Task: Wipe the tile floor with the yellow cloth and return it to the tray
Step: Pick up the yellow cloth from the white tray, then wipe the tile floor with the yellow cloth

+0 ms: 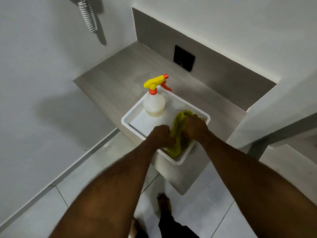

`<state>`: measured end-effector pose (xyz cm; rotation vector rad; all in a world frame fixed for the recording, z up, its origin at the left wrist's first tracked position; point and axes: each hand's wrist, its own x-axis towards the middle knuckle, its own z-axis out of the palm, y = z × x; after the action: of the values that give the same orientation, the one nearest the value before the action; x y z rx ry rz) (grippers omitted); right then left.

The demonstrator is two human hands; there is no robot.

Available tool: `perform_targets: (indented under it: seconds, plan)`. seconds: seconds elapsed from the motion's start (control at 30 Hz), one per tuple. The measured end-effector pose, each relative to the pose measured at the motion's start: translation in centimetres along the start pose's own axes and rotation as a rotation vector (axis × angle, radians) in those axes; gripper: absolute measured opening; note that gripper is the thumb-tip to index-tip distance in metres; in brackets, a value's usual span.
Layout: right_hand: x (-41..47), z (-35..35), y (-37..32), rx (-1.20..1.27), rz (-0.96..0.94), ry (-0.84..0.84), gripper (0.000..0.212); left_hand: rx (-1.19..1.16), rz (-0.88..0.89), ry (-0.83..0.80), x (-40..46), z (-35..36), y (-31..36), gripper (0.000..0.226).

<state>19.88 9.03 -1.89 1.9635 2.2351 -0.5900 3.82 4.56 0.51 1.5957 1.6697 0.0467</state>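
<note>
Both hands grip the cloth (178, 134): left hand (162, 135) fisted on its near-left part, right hand (195, 127) clamped on its far-right part, fingers curled into the fabric. Cloth yellow, bunched, lying in the right half of the tray (126, 121), near end reaching the tray's near corner. Tray white, rimmed, set on a grey ledge (111, 83), its near corner overhanging the edge. Spray bottle (154, 102) upright in the tray's far corner, yellow-orange trigger head, apart from cloth. Tile floor (197, 203) below; one bare foot (164, 203) on it.
</note>
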Motion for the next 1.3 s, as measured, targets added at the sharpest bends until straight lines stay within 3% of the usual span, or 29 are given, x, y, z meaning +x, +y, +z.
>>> perform_targets:
  seconds: [0.07,0.2,0.23,0.33,0.43,0.53,0.57,0.67,0.77,0.93,1.03,1.2,1.3]
  plan:
    - [0.3,-1.9,-0.8,0.079,0.007,-0.105,0.045,-0.299,0.054,0.054,-0.7,-1.4,1.2,0.013]
    - [0.0,-6.3,-3.4,0.508,-0.192,-0.302,0.02,-0.412,0.19,0.203,-4.0,-6.4,1.5,0.013]
    - [-0.2,-7.0,-4.4,0.63,-0.211,-0.361,0.023,-0.461,0.213,0.215,-5.3,-8.0,1.0,0.014]
    - [-0.9,-7.8,-8.3,0.923,-0.14,-0.52,0.06,-0.629,0.256,0.26,-9.9,-12.7,-0.9,0.012]
    - [-2.5,-6.9,-13.6,1.221,-0.279,-0.659,0.062,-0.718,0.28,0.298,-14.6,-16.8,-3.0,0.015]
    - [-4.9,-4.5,-19.2,1.433,-0.408,-0.853,0.105,-0.827,0.265,0.277,-19.4,-20.1,-5.4,0.017]
    - [-5.6,-3.4,-21.0,1.509,-0.429,-0.901,0.105,-0.871,0.258,0.262,-20.9,-20.9,-6.4,0.018]
    - [-7.1,0.5,-25.2,1.692,-0.407,-1.007,0.074,-0.92,0.199,0.28,-24.5,-22.5,-10.3,0.017]
    - [-8.5,3.1,-27.8,1.668,-0.415,-1.005,0.061,-0.871,0.046,0.402,-26.9,-22.3,-16.3,0.031]
    - [-8.2,8.3,-27.7,1.521,-0.18,-0.818,0.053,-0.916,-0.191,0.423,-26.3,-16.4,-28.5,0.015]
    - [-6.9,14.4,-26.1,1.248,-0.054,-0.692,0.053,-1.011,-0.342,0.32,-22.6,-8.6,-35.4,0.007]
    - [-4.4,29.4,-21.3,0.805,0.03,-0.496,0.021,-1.217,-0.609,0.161,-14.4,8.6,-44.4,0.027]
    - [-1.9,39.5,-18.2,0.505,0.023,-0.432,0.025,-1.266,-0.746,0.109,-9.0,19.2,-48.7,0.027]
